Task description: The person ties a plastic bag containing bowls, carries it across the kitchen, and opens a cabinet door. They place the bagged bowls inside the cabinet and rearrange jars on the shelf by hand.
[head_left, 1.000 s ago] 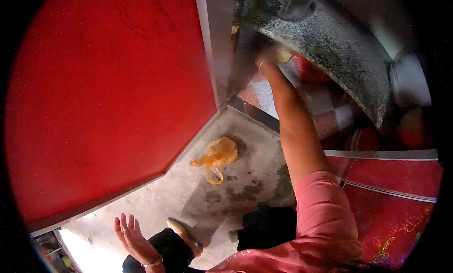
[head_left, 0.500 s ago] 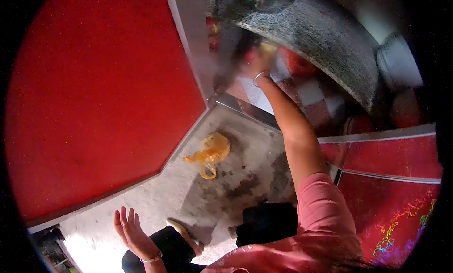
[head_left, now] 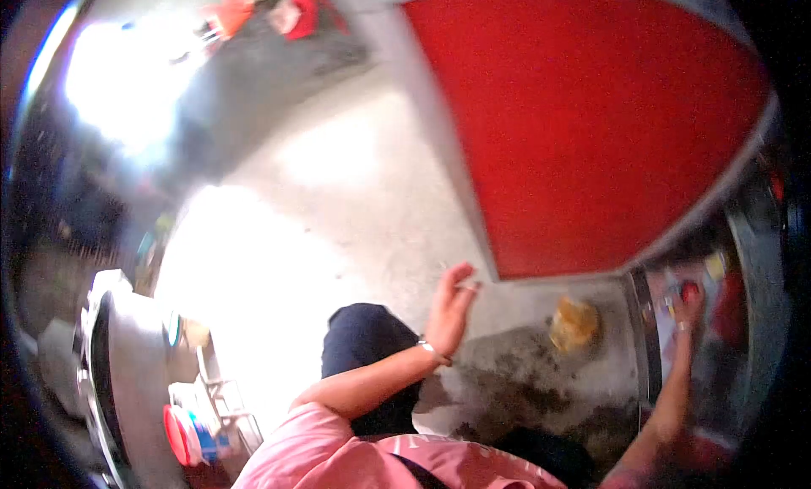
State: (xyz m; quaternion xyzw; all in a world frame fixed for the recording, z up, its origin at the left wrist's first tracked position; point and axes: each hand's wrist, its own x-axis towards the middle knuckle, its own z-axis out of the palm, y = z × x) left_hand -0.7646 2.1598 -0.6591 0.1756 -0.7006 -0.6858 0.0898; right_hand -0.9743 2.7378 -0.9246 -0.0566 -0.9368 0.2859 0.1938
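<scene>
**Right hand at small red item, grip unclear; left hand free**

Clock directions as seen in the head view.

Small red item [head_left: 691, 291] sits at the fingers of the right hand [head_left: 686, 310], between 3 and 4 o'clock from view centre, inside the recess past the dark sill strip [head_left: 644, 345]. Blurred and small: can't tell whether the hand grasps it or only touches it. Bracelet on that wrist; forearm comes up from about 6 o'clock.

Pale yellow block [head_left: 716, 265] is near the red item, at its 1 to 2 o'clock. Larger red thing [head_left: 729, 307] is close by at its 4 o'clock, shape unclear.

Yellow plastic bag [head_left: 574, 324] rests on the concrete floor [head_left: 507, 307], roughly 9 o'clock of the red item, apart from both hands. Dark stains on the floor at the bag's 7 o'clock.

Left hand [head_left: 450, 316] is at the bag's 9 o'clock, well apart from it: released, fingers loosely bent, ring and bracelet on. Dark-trousered knee [head_left: 363, 341] just beside it at 8 o'clock.

Big red panel [head_left: 608, 134] at 11 o'clock of the red item. White chair [head_left: 224, 400] at 8 o'clock of view centre.
</scene>
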